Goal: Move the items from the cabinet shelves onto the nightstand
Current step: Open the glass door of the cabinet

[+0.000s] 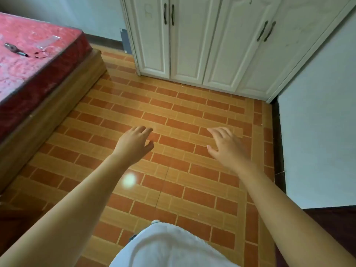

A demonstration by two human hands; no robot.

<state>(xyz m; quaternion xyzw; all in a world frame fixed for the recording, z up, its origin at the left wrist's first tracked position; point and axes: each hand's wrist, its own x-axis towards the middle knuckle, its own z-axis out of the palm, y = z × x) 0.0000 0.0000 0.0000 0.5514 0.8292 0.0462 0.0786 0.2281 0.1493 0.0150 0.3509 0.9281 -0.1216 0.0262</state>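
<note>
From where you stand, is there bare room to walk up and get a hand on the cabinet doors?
Yes. The tiled floor between bed and right wall lies bare up to the shut cabinet. Both hands, left hand and right hand, hold nothing. Only the mattress carries small items.

Dim, flat indoor light; soft image with wide-angle bend at the edges.

Light is even and muted, source not visible. One round white glare spot (129, 181) sits on the glossy floor tiles (179, 112) near 7 o'clock of centre, with a fainter sheen toward 10 o'clock. Shadows are weak and diffuse; darkest patches lie at the 4 and 8 o'clock corners. The cabinet (202, 45) at 12 o'clock leans and bows, its doors splayed by lens distortion. The bed (34, 54) at 10 o'clock looks smeared and washed out. Overall detail is soft, slightly blurred throughout.
</note>
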